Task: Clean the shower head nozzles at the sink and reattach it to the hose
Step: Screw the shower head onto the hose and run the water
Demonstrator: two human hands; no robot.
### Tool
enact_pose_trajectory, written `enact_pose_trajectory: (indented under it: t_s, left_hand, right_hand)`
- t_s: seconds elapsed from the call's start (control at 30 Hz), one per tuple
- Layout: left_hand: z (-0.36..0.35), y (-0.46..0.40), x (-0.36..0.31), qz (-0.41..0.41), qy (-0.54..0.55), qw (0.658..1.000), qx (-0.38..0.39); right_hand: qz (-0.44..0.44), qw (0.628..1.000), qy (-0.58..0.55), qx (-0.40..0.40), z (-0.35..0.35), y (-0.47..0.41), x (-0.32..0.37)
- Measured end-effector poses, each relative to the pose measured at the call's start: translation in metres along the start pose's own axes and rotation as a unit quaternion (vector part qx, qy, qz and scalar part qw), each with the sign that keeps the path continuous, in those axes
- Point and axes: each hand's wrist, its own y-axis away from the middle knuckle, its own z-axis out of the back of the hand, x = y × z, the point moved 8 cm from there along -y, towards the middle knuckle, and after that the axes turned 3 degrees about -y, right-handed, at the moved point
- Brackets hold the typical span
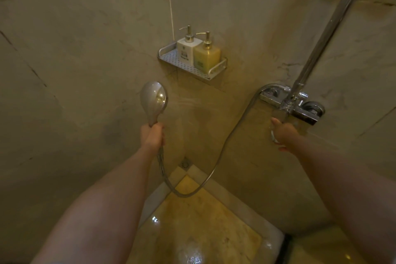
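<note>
The shower head (153, 100) is held upright in the corner of the shower, its shiny back toward the camera and its face toward the wall, with a faint spray reaching the tiles. The left hand (152, 136) is closed around its handle. From the handle's base the metal hose (222, 148) loops down near the floor and climbs to the tap fitting (289, 103) on the right wall. The right hand (282, 133) is at the tap's lever; whether it grips it I cannot tell. Above, a wall shelf (192, 66) carries a white bottle (186, 52) and a yellow bottle (206, 55), touching. A floor drain (184, 164) sits in the corner.
</note>
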Motion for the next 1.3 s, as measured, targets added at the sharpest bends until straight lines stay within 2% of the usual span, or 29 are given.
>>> enact_pose_trajectory:
  t_s: [0.27, 0.67, 0.9, 1.1, 1.3]
  left_hand:
    - [0.004, 0.001, 0.009, 0.043, 0.047, 0.997, -0.031]
    - [0.011, 0.004, 0.014, 0.058, 0.04, 0.995, -0.074]
    - [0.015, 0.003, 0.011, 0.023, -0.072, 0.993, -0.089]
    - [0.005, 0.006, -0.001, -0.014, -0.199, 0.978, -0.063]
    - [-0.008, 0.007, -0.002, -0.03, -0.213, 0.976, -0.028]
  right_hand:
    - [-0.009, 1.0, 0.001, 0.005, -0.001, -0.003, -0.004]
    - [0.009, 0.999, 0.049, 0.019, -0.004, -0.005, -0.004]
    - [-0.005, 1.0, -0.007, 0.002, -0.003, -0.004, -0.007]
    - [-0.011, 1.0, -0.023, 0.014, -0.002, -0.006, -0.006]
    - [-0.001, 0.999, -0.034, 0.015, -0.002, -0.002, -0.005]
